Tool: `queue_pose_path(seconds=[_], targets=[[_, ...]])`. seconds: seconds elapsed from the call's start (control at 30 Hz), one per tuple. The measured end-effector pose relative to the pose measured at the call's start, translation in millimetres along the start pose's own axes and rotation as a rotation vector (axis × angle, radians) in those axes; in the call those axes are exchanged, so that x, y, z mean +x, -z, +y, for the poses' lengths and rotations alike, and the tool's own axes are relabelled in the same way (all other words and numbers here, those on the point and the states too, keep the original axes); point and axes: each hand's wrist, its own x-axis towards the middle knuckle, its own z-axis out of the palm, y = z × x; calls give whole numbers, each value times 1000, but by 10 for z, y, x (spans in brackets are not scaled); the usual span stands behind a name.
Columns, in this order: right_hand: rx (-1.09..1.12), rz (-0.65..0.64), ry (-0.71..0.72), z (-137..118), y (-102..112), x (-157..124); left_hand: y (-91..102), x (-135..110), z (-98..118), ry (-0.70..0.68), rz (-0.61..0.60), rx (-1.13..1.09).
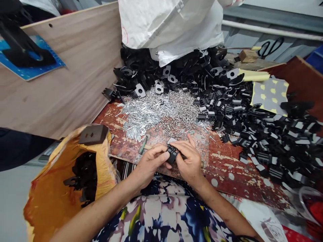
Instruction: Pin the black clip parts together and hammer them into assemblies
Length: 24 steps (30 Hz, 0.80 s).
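Note:
Near the table's front edge, my left hand and my right hand are both closed on a small black plastic clip part. The left thumb presses on its near side, and the right fingers wrap its other side, hiding part of it. Just beyond the hands lies a heap of shiny metal pins, with smaller rivet-like pieces on its right side. A hammer rests left of my hands, its handle partly hidden behind the left one.
Black plastic parts pile up at the back and right, some with grey pads. At left, a yellow sack holds more black parts, with a dark block on its rim. A wooden board walls the left; a white sack hangs behind.

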Motion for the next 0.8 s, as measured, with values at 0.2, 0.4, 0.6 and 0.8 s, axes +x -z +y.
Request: queue_pose_path(seconds=[0.2,0.4,0.6,0.8], targets=[[72,28,-75,-4,-64,-54,15,-32,-17,-5,8,-10],[95,45,-124,16,-89,-53,52,-73,-15,-33,13,-36],[-20,15,108,-21,-36,-80,77,-91,-52,-66,15,-33],[90,-50,12,-43,-98,-157,130,-61,-63,-96,34,112]])
